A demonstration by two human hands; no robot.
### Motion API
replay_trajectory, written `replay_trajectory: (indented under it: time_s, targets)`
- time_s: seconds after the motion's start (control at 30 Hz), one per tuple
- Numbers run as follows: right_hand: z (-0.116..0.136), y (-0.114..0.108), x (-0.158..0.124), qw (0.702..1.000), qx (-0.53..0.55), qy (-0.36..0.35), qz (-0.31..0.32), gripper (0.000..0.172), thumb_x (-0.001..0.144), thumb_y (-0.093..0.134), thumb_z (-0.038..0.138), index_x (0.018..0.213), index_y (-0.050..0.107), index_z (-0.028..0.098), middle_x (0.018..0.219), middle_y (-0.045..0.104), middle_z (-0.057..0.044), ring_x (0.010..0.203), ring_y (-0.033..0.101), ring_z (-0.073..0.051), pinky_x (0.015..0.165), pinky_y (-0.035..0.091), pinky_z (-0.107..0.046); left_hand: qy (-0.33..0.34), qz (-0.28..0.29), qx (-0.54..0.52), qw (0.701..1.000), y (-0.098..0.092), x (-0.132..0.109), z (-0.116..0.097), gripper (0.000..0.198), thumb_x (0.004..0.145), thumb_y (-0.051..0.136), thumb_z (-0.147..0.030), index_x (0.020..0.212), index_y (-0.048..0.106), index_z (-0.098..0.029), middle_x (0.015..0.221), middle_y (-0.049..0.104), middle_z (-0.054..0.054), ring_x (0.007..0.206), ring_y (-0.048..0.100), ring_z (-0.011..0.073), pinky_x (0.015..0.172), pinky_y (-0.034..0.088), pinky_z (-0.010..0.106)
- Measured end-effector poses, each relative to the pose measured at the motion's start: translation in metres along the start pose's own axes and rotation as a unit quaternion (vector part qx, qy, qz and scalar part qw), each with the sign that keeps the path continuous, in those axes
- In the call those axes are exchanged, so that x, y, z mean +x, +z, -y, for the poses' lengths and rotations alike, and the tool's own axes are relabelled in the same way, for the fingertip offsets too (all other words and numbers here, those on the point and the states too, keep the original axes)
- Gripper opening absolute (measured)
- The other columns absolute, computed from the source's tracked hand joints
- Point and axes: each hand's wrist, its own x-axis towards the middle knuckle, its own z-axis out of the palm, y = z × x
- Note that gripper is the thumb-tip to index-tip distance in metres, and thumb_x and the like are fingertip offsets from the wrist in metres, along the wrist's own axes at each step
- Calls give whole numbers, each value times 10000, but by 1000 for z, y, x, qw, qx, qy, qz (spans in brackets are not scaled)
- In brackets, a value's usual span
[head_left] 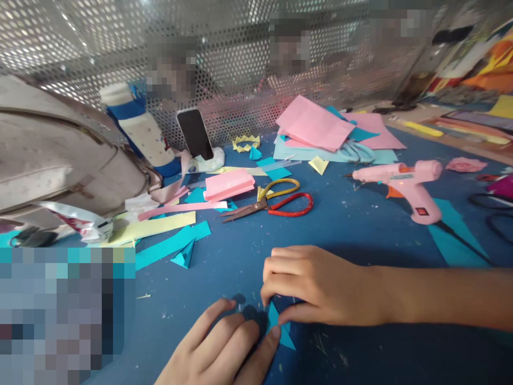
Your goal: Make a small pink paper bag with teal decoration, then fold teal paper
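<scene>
A small teal folded paper piece [281, 327] lies on the blue table [360, 224] near the front edge. My right hand [320, 286] comes in from the right, fingers curled, pinching the top of the paper. My left hand [224, 347] rises from the bottom edge; its fingers lie together and one fingertip presses on the paper's left side. Most of the paper is hidden under my fingers.
Red and yellow-handled scissors [276, 203] lie behind my hands. A pink glue gun [404, 184] sits at right. Pink paper sheets [316, 125], a folded pink piece [228, 184], teal scraps [172, 248], a propped phone [195, 133], a bottle [140, 131] and a grey bag [56, 155] stand further back.
</scene>
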Motion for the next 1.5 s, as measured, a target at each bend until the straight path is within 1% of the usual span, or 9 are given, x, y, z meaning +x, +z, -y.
replay_trajectory:
  time_s: [0.2, 0.37, 0.6, 0.77, 0.9, 1.03, 1.17, 1.33, 1.5]
  targets:
    - [11, 8, 2, 996, 54, 71, 6, 187, 919, 593, 370, 941, 591, 184, 943, 607, -18, 862, 504, -163, 833, 372, -321, 6, -5, 27, 1000, -4, 3, -2, 346, 979, 434, -127, 1064, 715, -311, 745, 670, -88, 686, 607, 74, 1086, 324, 274]
    - [16, 10, -1, 991, 86, 98, 5, 75, 903, 630, 247, 903, 580, 191, 886, 637, 16, 849, 525, -143, 792, 377, -282, 3, -12, 25, 1000, -5, 0, -3, 294, 963, 479, -134, 1023, 724, -286, 726, 672, -92, 663, 599, 78, 964, 405, 253]
    - [20, 9, -8, 999, -43, 11, -29, 222, 983, 463, 216, 832, 615, 159, 781, 617, -17, 717, 478, -147, 727, 378, -304, -20, -51, 0, 999, 2, 0, -4, 280, 943, 492, -86, 931, 729, -235, 667, 636, -78, 603, 561, 86, 841, 414, 276]
    - [26, 6, -10, 982, -160, -69, -71, 297, 945, 399, 101, 790, 646, 155, 701, 583, -23, 647, 431, -159, 598, 333, -317, -65, -81, -47, 994, 15, -2, -9, 237, 931, 517, -113, 893, 730, -211, 628, 597, -55, 594, 523, 100, 791, 435, 298]
    - [28, 6, -9, 971, -195, -106, -87, 322, 936, 400, 108, 767, 670, 156, 678, 584, -24, 636, 440, -165, 577, 338, -329, -61, -100, -15, 993, 10, -2, -7, 271, 938, 507, -104, 864, 732, -234, 653, 642, -71, 618, 546, 95, 824, 424, 301]
    - [28, 6, -8, 968, -205, -113, -91, 334, 936, 404, 111, 763, 684, 163, 698, 611, -32, 634, 445, -166, 561, 333, -335, -14, -27, 13, 999, -1, -2, -4, 286, 952, 482, -81, 982, 725, -228, 737, 693, -85, 663, 594, 86, 861, 413, 309]
    - [24, 3, -10, 973, -190, -118, -65, 323, 948, 403, 127, 776, 673, 167, 723, 613, -33, 655, 450, -166, 556, 323, -336, -17, -18, 25, 999, -1, -4, -5, 292, 952, 471, -67, 1026, 714, -212, 729, 674, -85, 630, 575, 77, 844, 420, 307]
    - [23, -8, -13, 983, -167, -55, 45, 95, 898, 586, 224, 816, 635, 226, 852, 619, -4, 814, 501, -182, 654, 369, -339, -9, -3, 34, 999, 2, -6, -5, 267, 932, 515, -82, 1041, 713, -223, 747, 653, -75, 645, 573, 67, 874, 447, 267]
    - [33, -12, -18, 978, -197, -29, 61, 133, 744, 740, 230, 781, 613, 212, 806, 604, -12, 808, 501, -202, 626, 359, -362, -5, 7, 20, 1000, 2, -7, -3, 293, 956, 478, -95, 1081, 709, -225, 856, 692, -67, 753, 605, 68, 1121, 303, 313]
